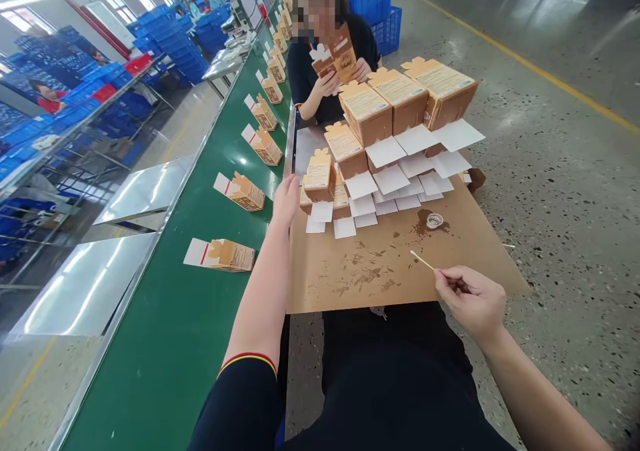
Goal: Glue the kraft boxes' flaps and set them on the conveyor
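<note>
Your right hand (473, 299) is pinching a thin stick (423, 260) over the surface's (350, 277) near edge; your left hand (286, 199), loosely curled, is touching a small box (320, 174) at the left edge.

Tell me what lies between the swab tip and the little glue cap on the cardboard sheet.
In the head view, only bare stained cardboard sheet lies between the swab in the right hand and the glue cap.

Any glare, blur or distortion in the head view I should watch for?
Head view: ceiling lights glare off the steel panels beside the green conveyor; edges bow from the wide lens; left hand and right hand with its swab are sharp; far background is soft.
</note>
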